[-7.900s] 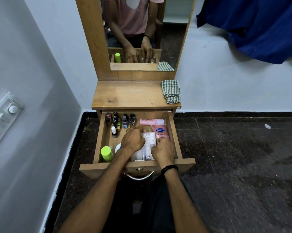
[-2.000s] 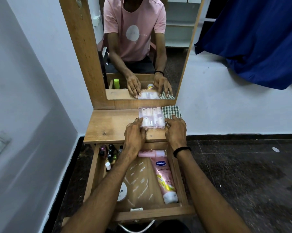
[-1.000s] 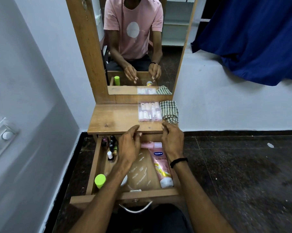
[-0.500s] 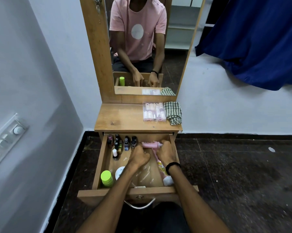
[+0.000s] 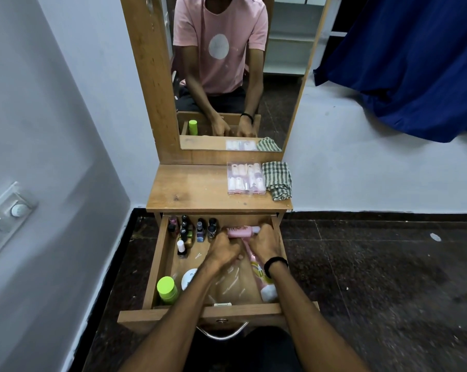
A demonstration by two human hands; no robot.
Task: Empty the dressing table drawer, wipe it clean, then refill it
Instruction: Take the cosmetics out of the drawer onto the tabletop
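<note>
Both hands are down in the open drawer [image 5: 219, 309] under the table [image 5: 194, 189]. Right hand [image 5: 265, 241] curls its fingers over the capped end of the pink bottle [image 5: 240, 232], which lies across the drawer's back. Left hand [image 5: 223, 252] is curled just beside it, over the pink tube [image 5: 259, 275]; whether it grips anything I cannot tell. Nail polish bottles [image 5: 197, 230] stand at the back left, a green-capped bottle [image 5: 166, 288] and a white jar [image 5: 188, 277] at the front left. On the table, a clear case [image 5: 245, 178] touches a checked cloth [image 5: 278, 179].

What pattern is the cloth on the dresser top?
Green and white checks on the cloth, seen best in the head view.
</note>
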